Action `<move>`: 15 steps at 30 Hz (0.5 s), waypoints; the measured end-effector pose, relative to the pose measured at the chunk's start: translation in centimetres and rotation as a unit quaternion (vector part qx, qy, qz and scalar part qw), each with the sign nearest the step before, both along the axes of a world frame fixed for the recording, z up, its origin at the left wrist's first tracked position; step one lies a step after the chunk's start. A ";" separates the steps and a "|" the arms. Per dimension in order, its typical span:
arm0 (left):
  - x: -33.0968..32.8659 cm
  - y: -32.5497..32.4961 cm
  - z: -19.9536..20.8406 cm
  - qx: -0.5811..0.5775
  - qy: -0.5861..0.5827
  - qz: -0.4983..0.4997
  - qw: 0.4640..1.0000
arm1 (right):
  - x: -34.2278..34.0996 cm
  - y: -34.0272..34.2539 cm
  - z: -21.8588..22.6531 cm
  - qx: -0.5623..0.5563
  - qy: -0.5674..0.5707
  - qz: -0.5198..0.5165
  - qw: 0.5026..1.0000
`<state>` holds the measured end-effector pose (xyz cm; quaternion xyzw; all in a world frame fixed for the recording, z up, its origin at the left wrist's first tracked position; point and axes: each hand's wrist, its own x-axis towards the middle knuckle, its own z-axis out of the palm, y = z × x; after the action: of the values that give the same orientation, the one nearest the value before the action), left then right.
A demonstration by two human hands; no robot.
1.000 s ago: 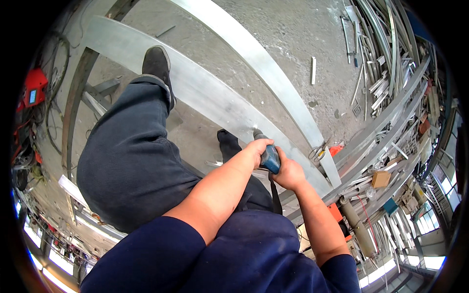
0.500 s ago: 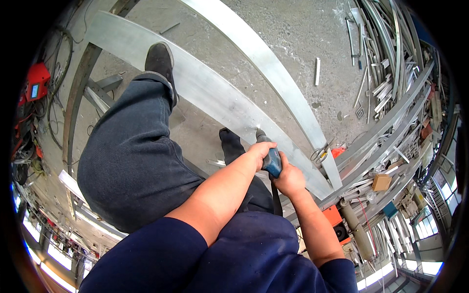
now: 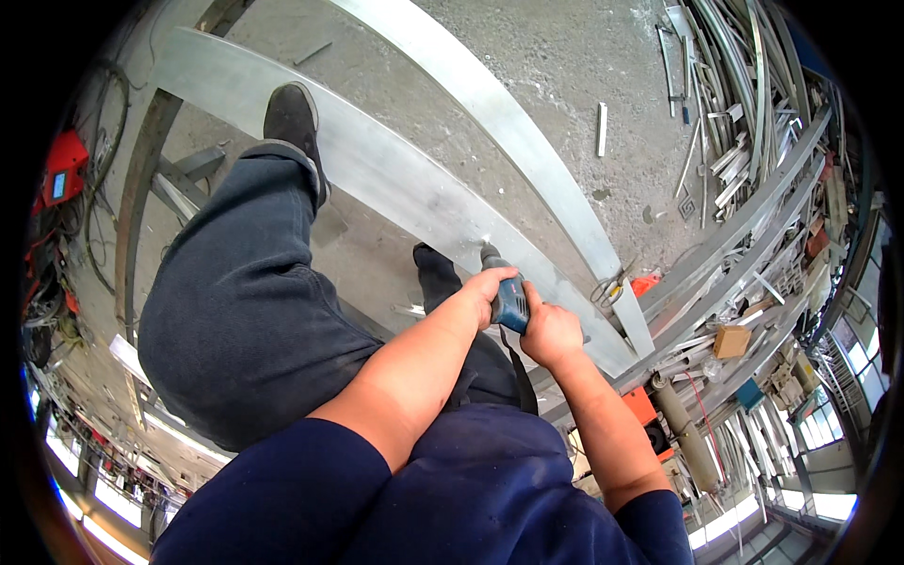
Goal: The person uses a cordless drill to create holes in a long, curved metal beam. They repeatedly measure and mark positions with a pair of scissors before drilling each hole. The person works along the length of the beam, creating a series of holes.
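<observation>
Concrete floor [image 3: 556,85], grey, rough and pale-scuffed, spreads through a cluttered workshop, its right side heaped with metal offcuts [image 3: 744,141], thin bars and channels lying at many angles. Across the middle runs a long, flat beam [image 3: 395,169] of smooth, silvery metal, bowed by the lens; a second, paler strip [image 3: 499,104] lies beyond it, the two drawing close at the right. At the left, a dark, worn steel bar [image 3: 137,198] passes under the beam's end. One dark shoe [image 3: 292,118] rests over the beam. On its nearer right half is the blue-and-black power tool [image 3: 509,306], long axis leading away from the person and slightly left, narrow nose at the metal. The left hand [image 3: 483,294] has its fingers wrapped over the tool's front; the right hand [image 3: 553,336] closes on its rear, those fingertips hidden. Scissors [image 3: 610,290] lie near the strip's right end.
</observation>
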<state>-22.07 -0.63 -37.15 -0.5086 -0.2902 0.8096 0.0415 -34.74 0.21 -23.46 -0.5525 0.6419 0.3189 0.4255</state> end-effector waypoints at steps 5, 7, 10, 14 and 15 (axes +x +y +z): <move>-0.2 0.0 0.0 0.001 -0.003 0.001 1.000 | 0.1 -0.3 0.3 0.010 0.004 -0.002 1.000; -0.2 -0.1 0.2 0.002 -0.002 -0.003 1.000 | 0.2 0.0 0.3 0.007 0.005 -0.004 1.000; 0.3 -0.2 0.3 0.009 0.002 -0.009 1.000 | 0.2 0.5 0.0 0.001 0.007 0.002 1.000; 1.1 -0.1 -0.2 0.014 0.026 -0.007 1.000 | 1.3 0.9 0.0 0.004 0.018 0.016 1.000; 1.3 -0.1 -0.2 0.014 0.030 -0.005 0.999 | 1.4 1.0 0.0 0.003 0.020 0.017 1.000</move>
<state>-20.81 -0.77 -37.31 -0.4853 -0.2973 0.8200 0.0613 -33.30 1.16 -23.49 -0.5559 0.6397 0.3389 0.4086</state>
